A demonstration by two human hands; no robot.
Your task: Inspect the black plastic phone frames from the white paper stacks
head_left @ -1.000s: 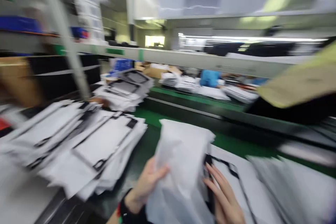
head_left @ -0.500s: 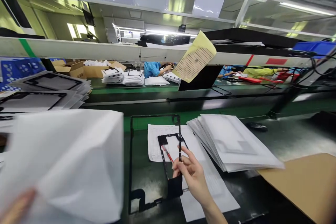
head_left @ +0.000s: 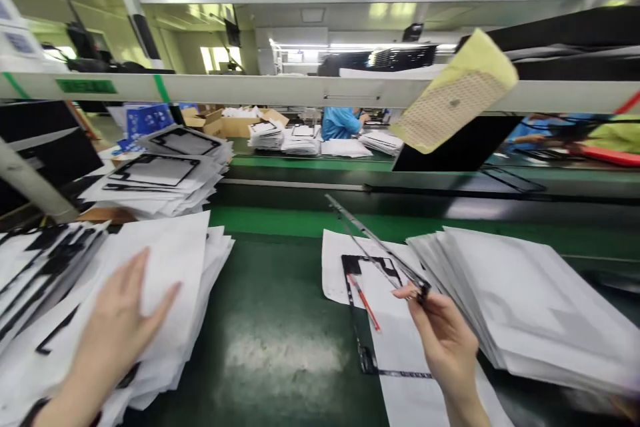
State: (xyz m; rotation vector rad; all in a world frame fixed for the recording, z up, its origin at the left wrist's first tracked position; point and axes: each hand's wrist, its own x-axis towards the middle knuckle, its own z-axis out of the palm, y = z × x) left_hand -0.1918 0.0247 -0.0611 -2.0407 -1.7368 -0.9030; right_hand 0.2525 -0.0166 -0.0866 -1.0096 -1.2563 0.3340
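Observation:
My left hand [head_left: 117, 313] lies with fingers spread on a white sheet [head_left: 177, 247] that tops a stack of white sheets [head_left: 213, 280] at the left. Black frame parts show between some of these sheets. In my right hand [head_left: 447, 347], thumb and fingers pinch a thin black frame [head_left: 373, 237] at its near end, tilted up and seen nearly edge-on. Below it another black frame [head_left: 367, 359] rests on printed paper [head_left: 333, 273], with a red pen [head_left: 367, 307] lying across it.
A thick stack of white sheets [head_left: 540, 307] stands at the right. Framed sheets [head_left: 160, 170] pile up at the back left. Above the bench runs a white rail [head_left: 280, 88] with a yellow card [head_left: 455, 97] hanging from it. A co-worker in blue [head_left: 340, 122] sits beyond.
The white sheet has gone from being held up by my left hand to lying on the left stack. My right hand has turned the black frame edge-on. The view has swung left.

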